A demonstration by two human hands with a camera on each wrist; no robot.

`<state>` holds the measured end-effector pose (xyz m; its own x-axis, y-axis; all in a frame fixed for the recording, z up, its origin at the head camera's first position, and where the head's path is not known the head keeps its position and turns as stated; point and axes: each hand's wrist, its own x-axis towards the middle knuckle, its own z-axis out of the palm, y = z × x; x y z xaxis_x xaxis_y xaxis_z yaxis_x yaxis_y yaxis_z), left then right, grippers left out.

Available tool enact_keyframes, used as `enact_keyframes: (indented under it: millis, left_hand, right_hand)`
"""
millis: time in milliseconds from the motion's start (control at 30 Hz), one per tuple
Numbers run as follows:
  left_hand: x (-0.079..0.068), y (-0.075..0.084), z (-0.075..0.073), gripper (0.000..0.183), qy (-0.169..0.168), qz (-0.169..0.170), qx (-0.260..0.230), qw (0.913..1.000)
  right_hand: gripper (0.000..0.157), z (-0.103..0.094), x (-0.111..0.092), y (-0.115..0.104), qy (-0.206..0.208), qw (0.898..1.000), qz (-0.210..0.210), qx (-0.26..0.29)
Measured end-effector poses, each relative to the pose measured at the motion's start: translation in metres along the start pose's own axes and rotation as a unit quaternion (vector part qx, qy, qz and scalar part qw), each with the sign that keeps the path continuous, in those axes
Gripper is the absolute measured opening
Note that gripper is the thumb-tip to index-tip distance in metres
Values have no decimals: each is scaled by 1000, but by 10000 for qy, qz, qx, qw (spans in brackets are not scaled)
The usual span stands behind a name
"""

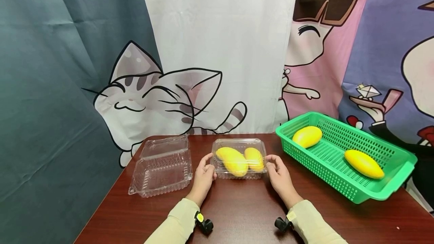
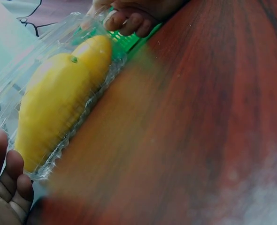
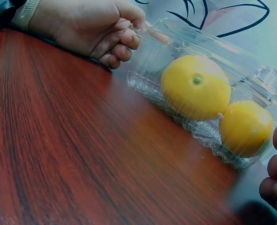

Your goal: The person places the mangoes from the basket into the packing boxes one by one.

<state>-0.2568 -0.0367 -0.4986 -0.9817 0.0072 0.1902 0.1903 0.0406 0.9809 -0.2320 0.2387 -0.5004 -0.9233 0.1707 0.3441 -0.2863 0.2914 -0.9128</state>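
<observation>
Head view: clear box (image 1: 242, 144) just below frame centre, between left hand (image 1: 203, 176) and right hand (image 1: 281, 179), neither clearly nearer. Long axis side to side, hand to hand; yellow fruits (image 1: 234, 161) inside. At each end, an apparent thumb-and-finger pinch on the box.

Left wrist view: box slanting from lower left to upper centre, bent fingers at both ends.

Right wrist view: box sloping from upper centre to right edge; near thumb out of sight.

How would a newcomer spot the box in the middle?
In the head view, find the brown table and the green basket on its right side. The clear box is left of that basket. Unlike the empty, open box farther left, it holds two yellow fruits under its lid.
</observation>
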Motion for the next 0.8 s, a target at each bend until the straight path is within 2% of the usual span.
enact_keyframes:
  millis: [100,233,300,367,533,700,800]
  left_hand:
    - [-1,2,0,52,-46,-47,-53,10000]
    - [-8,20,-1,52,-196,-64,-81,9998]
    - [-12,28,-1,51,-246,-64,-96,9996]
    - [-15,33,-2,51,-266,-31,-142,9995]
    - [-15,31,-2,51,-271,-37,-144,9995]
    - [-15,32,-2,51,-251,-30,-139,9996]
    - [-15,33,-1,51,-240,-15,-112,9996]
  right_hand:
    - [24,0,0,0,-160,9996,138,185]
    - [28,-2,0,-5,-369,9988,269,198]
    - [29,-4,0,-5,-346,9992,206,-41]
    - [28,-5,2,-5,-221,9991,87,-359]
    - [20,-13,8,-4,300,9939,-374,-994]
    - [14,-30,20,-15,743,9888,-792,-1027]
    - [15,-42,28,-19,1075,9872,-693,-954]
